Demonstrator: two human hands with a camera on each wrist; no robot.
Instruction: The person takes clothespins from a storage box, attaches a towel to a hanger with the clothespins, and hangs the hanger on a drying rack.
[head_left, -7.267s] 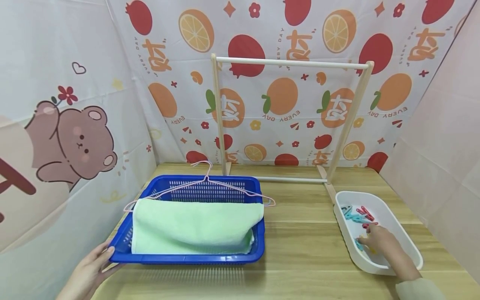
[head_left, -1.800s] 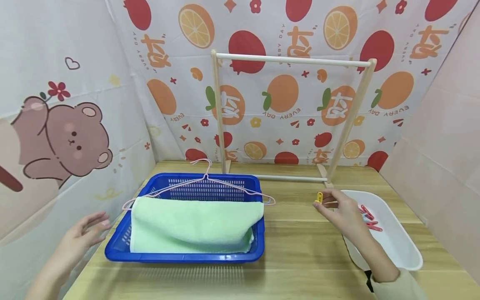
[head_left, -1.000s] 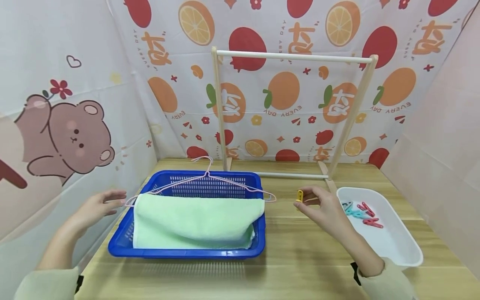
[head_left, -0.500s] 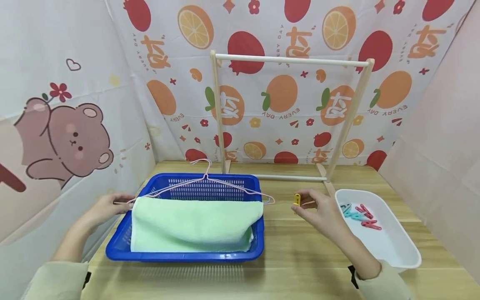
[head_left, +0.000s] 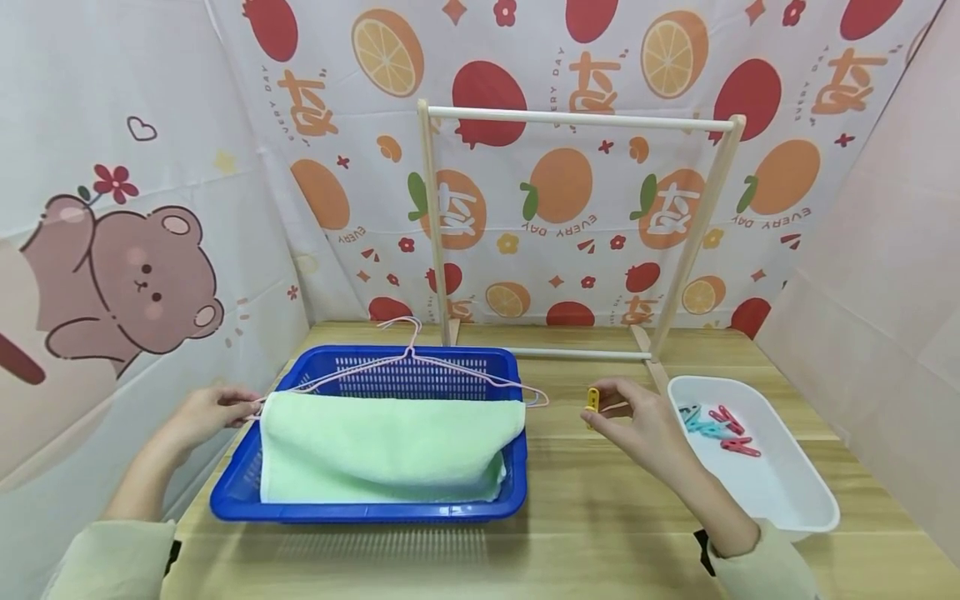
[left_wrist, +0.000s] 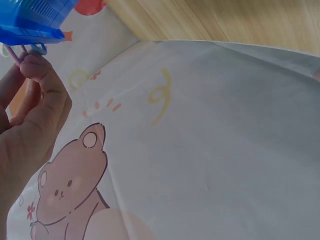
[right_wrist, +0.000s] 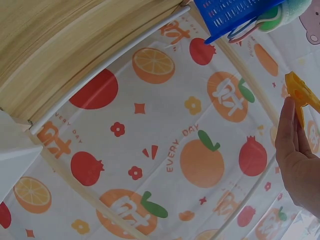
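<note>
The left hand [head_left: 204, 419] pinches the left end of a pink hanger [head_left: 411, 353] beside the blue basket [head_left: 367, 512]. A light green towel [head_left: 390, 446] lies over the hanger's lower part, in the basket. Behind stands a wooden rack [head_left: 577, 119] with white bars. Right of the basket, the right hand [head_left: 647, 423] holds a yellow clip [head_left: 592, 398] between thumb and fingers. At far right, a white tray [head_left: 795, 492] contains red clips [head_left: 741, 447] and teal clips [head_left: 705, 428].

Clothespin [right_wrist: 294, 84] smooth plastic; basket [head_left: 367, 511] glossy plastic; towel [head_left: 390, 442] matt cloth.
</note>
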